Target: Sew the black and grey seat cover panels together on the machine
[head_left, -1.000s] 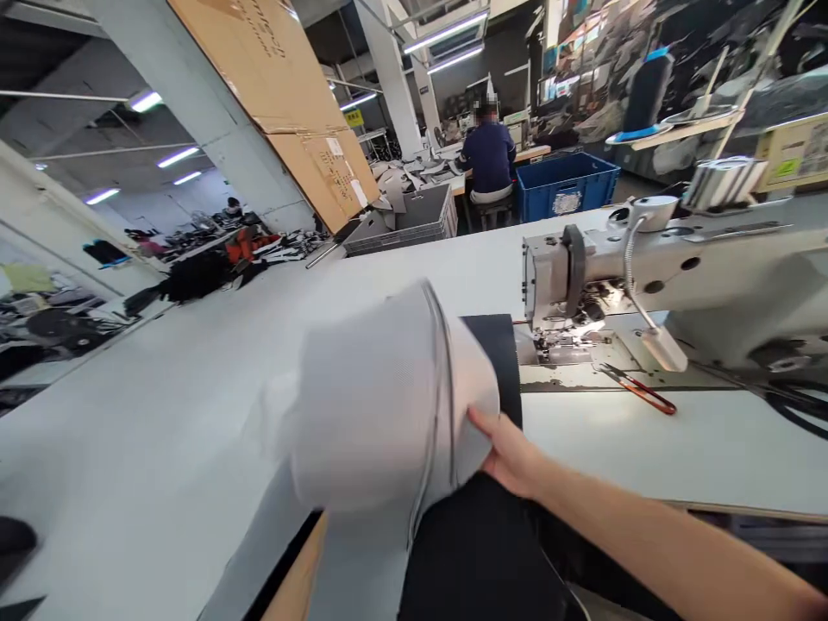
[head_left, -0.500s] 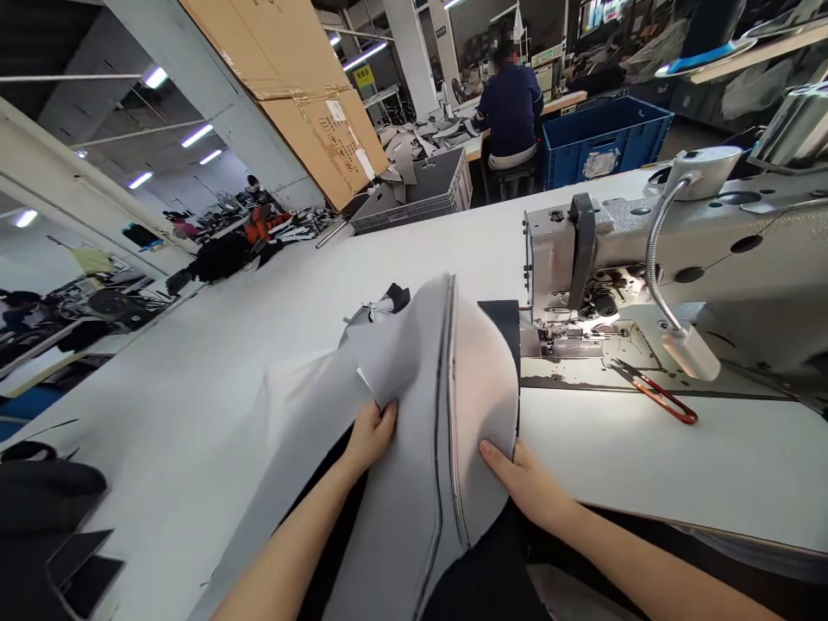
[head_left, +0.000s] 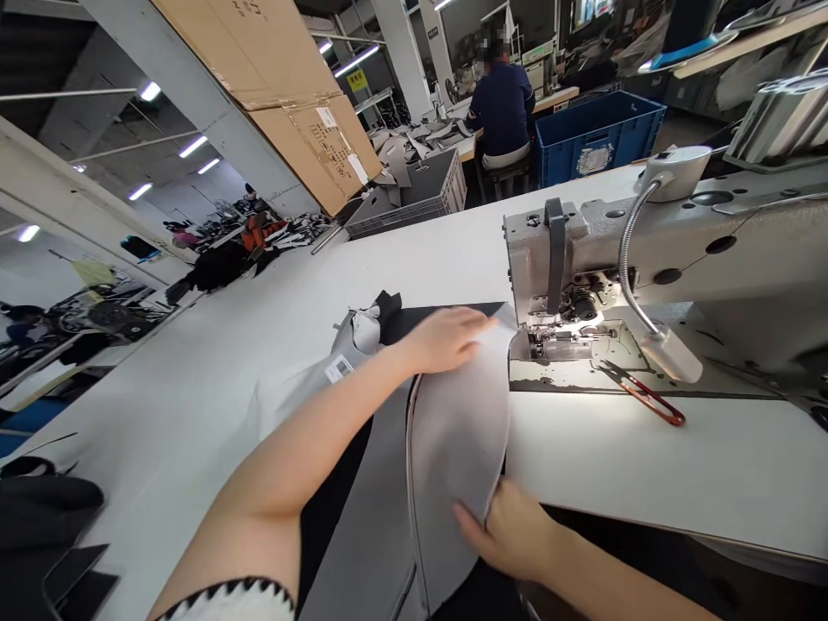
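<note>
A grey fabric panel (head_left: pixel 459 440) with a curved, dark-edged seam lies over dark fabric at the table's front edge. My left hand (head_left: pixel 446 339) reaches across to its far end, beside the sewing machine (head_left: pixel 562 267); the slightly blurred fingers are closed at the lifted far corner. Lower down, my right hand (head_left: pixel 514 526) grips the panel's right edge, thumb on top and the other fingers hidden beneath. A white label (head_left: pixel 338 369) shows on the grey cloth left of my left forearm. Red-handled thread snips (head_left: pixel 647 397) lie by the machine's needle plate.
The machine's lamp (head_left: pixel 673 354) hangs on a bendy neck at the right. Dark fabric pieces (head_left: pixel 52 526) lie at the left on the white table (head_left: pixel 259 319). Behind stand a grey crate (head_left: pixel 433 190), a blue bin (head_left: pixel 595 142), cardboard boxes (head_left: pixel 310 155) and a seated person (head_left: pixel 501 108).
My left hand has moved from the panel's left side to its far end. The panel now lies flatter, and my right hand has shifted lower along its edge.
</note>
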### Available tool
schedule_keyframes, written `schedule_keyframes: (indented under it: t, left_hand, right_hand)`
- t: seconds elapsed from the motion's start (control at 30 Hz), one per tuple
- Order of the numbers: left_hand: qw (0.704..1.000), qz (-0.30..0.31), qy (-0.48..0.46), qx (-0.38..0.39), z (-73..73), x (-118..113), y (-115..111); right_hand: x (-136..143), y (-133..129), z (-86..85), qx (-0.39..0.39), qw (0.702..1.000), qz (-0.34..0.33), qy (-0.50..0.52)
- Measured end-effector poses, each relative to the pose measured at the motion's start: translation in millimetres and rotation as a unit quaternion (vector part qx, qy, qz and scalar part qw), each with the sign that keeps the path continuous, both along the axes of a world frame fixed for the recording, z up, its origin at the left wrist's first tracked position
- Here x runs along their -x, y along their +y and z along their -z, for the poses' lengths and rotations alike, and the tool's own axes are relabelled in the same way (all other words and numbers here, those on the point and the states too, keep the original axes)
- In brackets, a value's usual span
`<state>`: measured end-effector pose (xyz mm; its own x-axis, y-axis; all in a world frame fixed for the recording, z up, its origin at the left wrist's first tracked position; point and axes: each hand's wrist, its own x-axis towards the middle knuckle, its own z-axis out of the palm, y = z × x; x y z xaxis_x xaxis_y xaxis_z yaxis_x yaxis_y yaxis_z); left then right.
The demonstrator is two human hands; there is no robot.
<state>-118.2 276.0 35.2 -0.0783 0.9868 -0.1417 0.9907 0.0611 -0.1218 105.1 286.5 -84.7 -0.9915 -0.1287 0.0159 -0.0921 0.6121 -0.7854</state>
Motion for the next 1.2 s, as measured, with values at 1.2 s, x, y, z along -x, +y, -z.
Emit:
schedule_keyframes:
  t: [1.2]
  left_hand:
    - [0.994, -0.096, 0.044, -0.028, 101.7, -81, 16]
  right_hand:
    - [-60, 3, 35.9, -0.31, 0.897, 0.107, 0.296]
